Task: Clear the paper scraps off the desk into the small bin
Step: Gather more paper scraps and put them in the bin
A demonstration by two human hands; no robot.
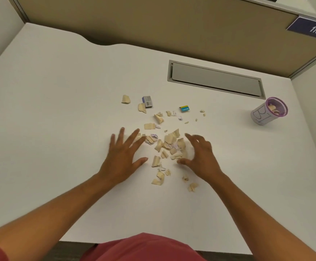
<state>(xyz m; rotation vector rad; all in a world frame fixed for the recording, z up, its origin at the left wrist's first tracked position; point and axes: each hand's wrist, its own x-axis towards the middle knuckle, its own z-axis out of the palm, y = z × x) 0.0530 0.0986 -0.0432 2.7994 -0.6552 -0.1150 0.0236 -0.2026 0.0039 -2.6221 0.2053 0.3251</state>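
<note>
The small bin (269, 111) stands far off to the right on the desk (59, 110), and a few scraps are already inside it. But most of the job is left. Lots of paper scraps (169, 143) lie in the middle of the desk, and some more sit farther back near a little box (147, 101) and an eraser (184, 108).

The pile lies between the two hands. The left hand (122, 157) is flat with its fingers spread wide, fingertips touching the pile's left edge. The right hand (200, 152) is curled loosely around the right edge, fingers apart. Neither hand holds anything yet.
</note>
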